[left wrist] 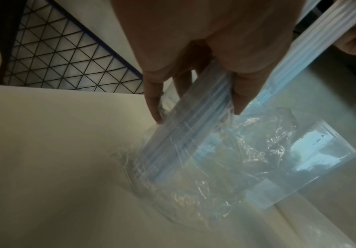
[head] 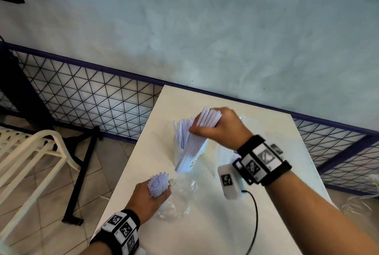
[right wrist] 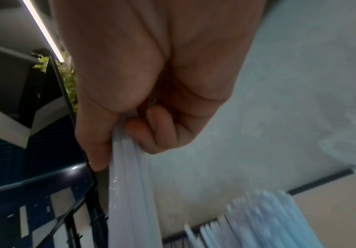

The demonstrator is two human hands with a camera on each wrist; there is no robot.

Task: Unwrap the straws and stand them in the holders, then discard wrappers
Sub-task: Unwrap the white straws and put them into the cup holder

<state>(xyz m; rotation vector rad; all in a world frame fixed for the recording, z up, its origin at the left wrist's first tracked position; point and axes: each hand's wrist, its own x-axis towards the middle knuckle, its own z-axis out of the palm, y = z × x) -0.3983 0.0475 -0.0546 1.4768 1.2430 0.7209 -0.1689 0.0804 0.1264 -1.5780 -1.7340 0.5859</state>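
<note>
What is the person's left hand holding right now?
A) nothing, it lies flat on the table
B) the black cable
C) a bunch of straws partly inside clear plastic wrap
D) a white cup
C: the left hand grips a bunch of straws, whose lower part sits in the clear wrap, as the left wrist view shows.

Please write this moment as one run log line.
left hand: holds wrapped straws | right hand: lowers straw bunch into holder
</note>
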